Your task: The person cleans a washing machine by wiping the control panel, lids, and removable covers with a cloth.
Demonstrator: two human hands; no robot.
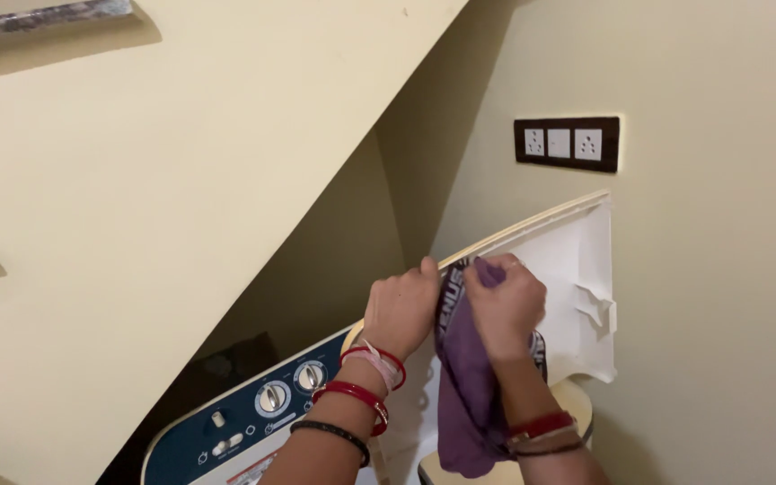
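Walls in pale yellow are filling most of the head view, with the slanted underside of a staircase [226,135] running down from upper right to lower left. A dark switch panel [567,143] with white sockets is sitting on the right-hand wall. Below it, the white lid [577,260] of a washing machine [253,422] is standing raised and leaning toward the wall; the machine's dark blue control panel with round dials [291,386] is showing at the bottom left.

The left hand [400,310] is gripping the waistband end of a purple garment [467,377], fingers curled closed around the cloth just in front of the lid's upper edge. The right hand [505,301] is also clenched on the same garment, just beside the left, knuckles toward the camera. The garment is hanging down between the forearms over the machine's open top. Red bangles are circling both wrists. What is lying inside the tub cannot be told from here.
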